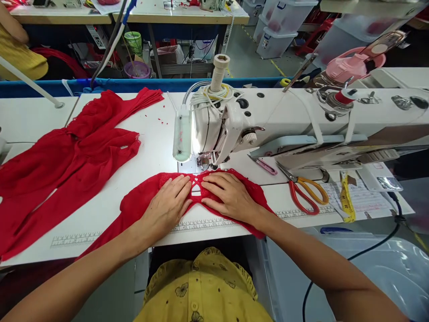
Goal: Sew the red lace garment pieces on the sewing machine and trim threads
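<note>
My left hand [167,203] and right hand [231,197] lie flat, palms down and fingers spread, on a red lace garment piece [140,201]. Neither closes on it; they only press it to the table [110,210]. Its strappy middle shows between my fingertips, and its top edge sits at the presser foot [205,163], at twelve o'clock from my hands. The risk I see is closeness: both sets of fingertips are near the needle area and could be caught if they creep forward. The open lace could also bunch or skew if one palm presses harder than the other. At nine to ten o'clock a heap of red fabric [67,161] sprawls across the white top, near enough to snag the piece. Orange-handled scissors [308,190] lie at three o'clock, with a yellow tape measure [346,201] beyond and pink thread snips [264,165] at two. The sewing machine [301,116] and its lit lamp [182,134] span twelve to three. Behind stand more worktables, clear storage bins [278,27], and another person's yellow sleeve [16,53] at eleven.
</note>
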Demonstrator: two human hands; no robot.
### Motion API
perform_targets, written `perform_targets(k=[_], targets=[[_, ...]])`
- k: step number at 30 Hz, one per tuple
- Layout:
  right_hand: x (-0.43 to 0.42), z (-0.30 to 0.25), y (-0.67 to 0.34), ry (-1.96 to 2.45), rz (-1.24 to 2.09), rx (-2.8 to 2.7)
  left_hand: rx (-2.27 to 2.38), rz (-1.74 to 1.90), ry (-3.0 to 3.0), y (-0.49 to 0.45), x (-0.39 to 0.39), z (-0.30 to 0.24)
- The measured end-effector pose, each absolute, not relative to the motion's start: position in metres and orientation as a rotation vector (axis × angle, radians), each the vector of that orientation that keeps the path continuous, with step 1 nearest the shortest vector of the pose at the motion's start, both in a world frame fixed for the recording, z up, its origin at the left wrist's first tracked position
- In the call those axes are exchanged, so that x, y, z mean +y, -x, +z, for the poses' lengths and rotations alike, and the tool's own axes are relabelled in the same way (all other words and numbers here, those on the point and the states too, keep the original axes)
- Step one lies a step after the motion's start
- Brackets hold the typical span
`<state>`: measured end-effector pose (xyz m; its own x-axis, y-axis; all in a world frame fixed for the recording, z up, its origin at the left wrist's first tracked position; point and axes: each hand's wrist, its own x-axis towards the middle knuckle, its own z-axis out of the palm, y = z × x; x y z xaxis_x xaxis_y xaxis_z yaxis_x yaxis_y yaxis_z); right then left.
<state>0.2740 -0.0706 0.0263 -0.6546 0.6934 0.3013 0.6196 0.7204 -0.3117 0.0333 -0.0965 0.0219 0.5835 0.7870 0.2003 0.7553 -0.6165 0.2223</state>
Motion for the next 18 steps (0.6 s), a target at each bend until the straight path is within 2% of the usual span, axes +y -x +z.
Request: perform_targets(k=[18], targets=[[-0.069,0.025,-0.277,1.035,0.270,-2.542,1.270,0.320,-2.782,-0.018,-0.086,0.025]])
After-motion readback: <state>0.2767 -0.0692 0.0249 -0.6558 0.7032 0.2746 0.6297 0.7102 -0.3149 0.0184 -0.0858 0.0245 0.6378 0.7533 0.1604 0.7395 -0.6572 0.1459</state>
